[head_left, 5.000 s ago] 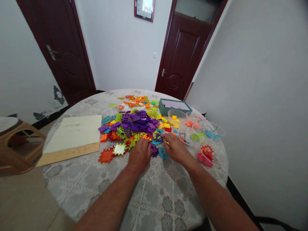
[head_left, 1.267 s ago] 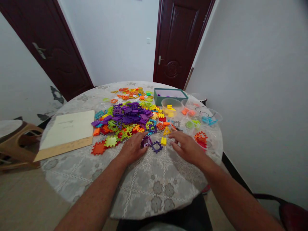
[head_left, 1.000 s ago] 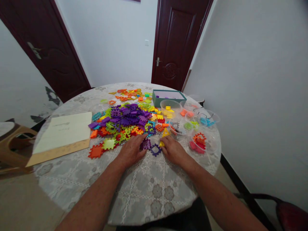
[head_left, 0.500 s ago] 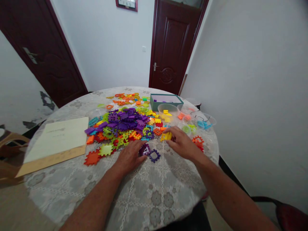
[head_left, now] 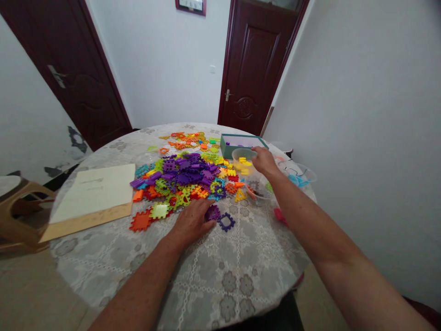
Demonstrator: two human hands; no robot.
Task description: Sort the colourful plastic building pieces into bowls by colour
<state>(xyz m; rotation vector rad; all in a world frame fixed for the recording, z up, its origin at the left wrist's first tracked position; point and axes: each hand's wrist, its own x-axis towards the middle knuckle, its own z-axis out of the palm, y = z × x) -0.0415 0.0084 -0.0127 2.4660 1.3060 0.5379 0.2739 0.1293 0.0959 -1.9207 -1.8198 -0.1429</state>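
Observation:
My left hand (head_left: 193, 221) rests on the table, its thumb and fingers closed around the near side of a purple interlocking block (head_left: 213, 212). Just right of that block lies a dark purple square frame piece (head_left: 226, 222). My right hand (head_left: 264, 161) is stretched out at the right rim of a clear plastic bowl (head_left: 237, 165) with yellow blocks (head_left: 244, 162) in it. Its fingers are bent together, and what they hold, if anything, is hidden. A yellow triangular piece (head_left: 240, 195) lies on the cloth in front of the bowl.
A large heap of coloured blocks (head_left: 186, 172) spreads left of the bowl. Behind the bowl stands a green box (head_left: 227, 151). More clear containers (head_left: 308, 172) sit under and beyond my right forearm. A paper folder (head_left: 99, 188) lies at the left on the patterned tablecloth (head_left: 144, 271).
My right hand has moved from the table in front, where it held a yellow block, forward to the bowl. A clear container nearby appears shifted. My left hand stays at the purple block.

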